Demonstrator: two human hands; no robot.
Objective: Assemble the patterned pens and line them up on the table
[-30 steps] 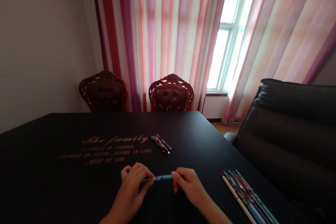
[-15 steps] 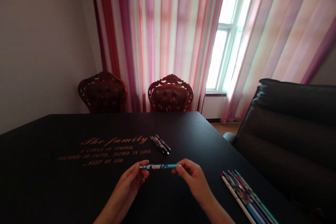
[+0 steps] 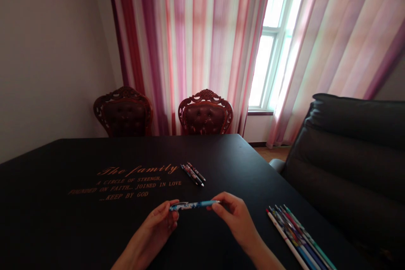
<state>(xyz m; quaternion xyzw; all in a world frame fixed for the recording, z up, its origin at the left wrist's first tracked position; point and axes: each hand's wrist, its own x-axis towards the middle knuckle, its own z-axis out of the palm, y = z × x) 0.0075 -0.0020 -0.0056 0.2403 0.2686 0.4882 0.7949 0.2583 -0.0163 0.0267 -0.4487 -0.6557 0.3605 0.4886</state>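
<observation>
A blue patterned pen (image 3: 193, 205) is held level above the dark table (image 3: 104, 228), its pale tip pointing right and its clip on the upper side. My left hand (image 3: 162, 218) pinches the clip end between thumb and fingers. At the tip end, my right hand (image 3: 232, 215) is closed on the light blue barrel with thumb and forefinger. Beyond the hands lies a small group of dark patterned pens (image 3: 193, 174), side by side on the table with their tips toward me.
To the right, several pens and a white one (image 3: 284, 236) lie in a row near the table's edge. A black leather chair (image 3: 351, 168) stands beyond that edge. Two carved chairs (image 3: 205, 114) line the far side, before striped curtains (image 3: 202, 42). Gold lettering (image 3: 139, 181) marks the tabletop.
The pen has turned about its length, so its clip now shows on top. Its left end has dipped a little, and its tip now shows past the right fingers.
</observation>
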